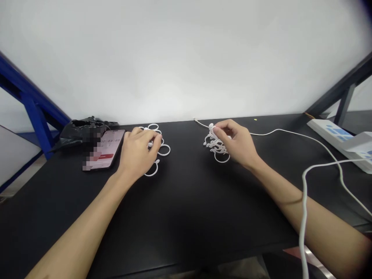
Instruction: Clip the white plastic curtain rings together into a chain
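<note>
My left hand point(139, 149) is over a loose group of white plastic rings point(169, 151) with small knobs, left of the table's middle. Its thumb and forefinger come close together, and the hand hides whatever may be between them. One more white ring point(157, 169) lies nearer me, beside that hand. To the right, a tangled heap of similar rings point(215, 147) rests on the black table. My right hand point(235, 141) is at this heap, with thumb and forefinger pinched on the knobbed end of a white plastic ring point(211, 126). Its other fingers curl behind.
A phone point(112, 149) showing a timer lies left of my left hand, near a crumpled black plastic bag point(78, 133). A white cable point(279, 130) crosses the right side, with another point(304, 205) passing over my right forearm. A white-and-blue box point(334, 133) sits far right. A pale wall point(180, 58) stands behind.
</note>
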`<state>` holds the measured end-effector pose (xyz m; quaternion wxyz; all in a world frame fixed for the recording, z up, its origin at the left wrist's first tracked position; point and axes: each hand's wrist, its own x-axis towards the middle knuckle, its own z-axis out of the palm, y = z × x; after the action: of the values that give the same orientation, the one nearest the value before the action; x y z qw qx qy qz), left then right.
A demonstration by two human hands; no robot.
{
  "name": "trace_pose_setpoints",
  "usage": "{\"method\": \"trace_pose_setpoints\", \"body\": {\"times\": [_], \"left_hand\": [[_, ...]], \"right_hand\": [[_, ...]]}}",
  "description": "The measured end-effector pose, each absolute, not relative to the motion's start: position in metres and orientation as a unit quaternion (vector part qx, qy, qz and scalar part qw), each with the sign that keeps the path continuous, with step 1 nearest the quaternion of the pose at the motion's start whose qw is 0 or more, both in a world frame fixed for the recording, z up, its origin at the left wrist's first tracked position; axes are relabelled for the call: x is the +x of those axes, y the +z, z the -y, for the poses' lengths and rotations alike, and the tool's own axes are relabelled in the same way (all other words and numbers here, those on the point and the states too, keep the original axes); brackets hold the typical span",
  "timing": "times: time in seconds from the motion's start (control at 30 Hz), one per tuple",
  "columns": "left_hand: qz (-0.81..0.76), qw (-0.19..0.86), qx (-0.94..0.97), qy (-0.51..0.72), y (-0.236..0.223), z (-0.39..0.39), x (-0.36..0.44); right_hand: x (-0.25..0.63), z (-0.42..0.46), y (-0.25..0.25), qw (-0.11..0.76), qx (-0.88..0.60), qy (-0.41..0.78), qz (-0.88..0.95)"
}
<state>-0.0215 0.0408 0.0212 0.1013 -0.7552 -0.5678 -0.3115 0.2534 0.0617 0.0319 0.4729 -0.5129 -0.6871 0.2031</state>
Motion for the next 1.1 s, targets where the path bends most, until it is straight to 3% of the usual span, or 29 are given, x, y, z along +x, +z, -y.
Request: {"method": "trace_pose_setpoints", "body": {"times": [0.13,0.27,0.4,0.63,0.77,1.1], "left_hand": [[0.521,0.086,-0.788,-0.317,0.019,-0.029,-0.001],[0.493,0.031,-0.796,-0.349,0.019,-0.01,0.028],[0.509,-0.081,-0.765,-0.386,0.021,0.004,0.044],[0.559,-0.221,-0.684,-0.414,0.03,0.001,0.036],[0.544,-0.274,-0.686,-0.397,0.032,0.002,0.037],[0.506,-0.103,-0.768,-0.38,0.026,0.005,0.04]], "right_hand": [[0.246,-0.055,0.034,0.504,-0.458,0.378,0.628],[0.235,-0.045,0.031,0.48,-0.366,0.553,0.575],[0.226,-0.034,0.026,0.445,-0.312,0.622,0.563],[0.227,-0.035,0.021,0.439,-0.352,0.547,0.62],[0.228,-0.035,0.024,0.428,-0.444,0.419,0.666],[0.23,-0.026,0.03,0.393,-0.398,0.279,0.781]]}}
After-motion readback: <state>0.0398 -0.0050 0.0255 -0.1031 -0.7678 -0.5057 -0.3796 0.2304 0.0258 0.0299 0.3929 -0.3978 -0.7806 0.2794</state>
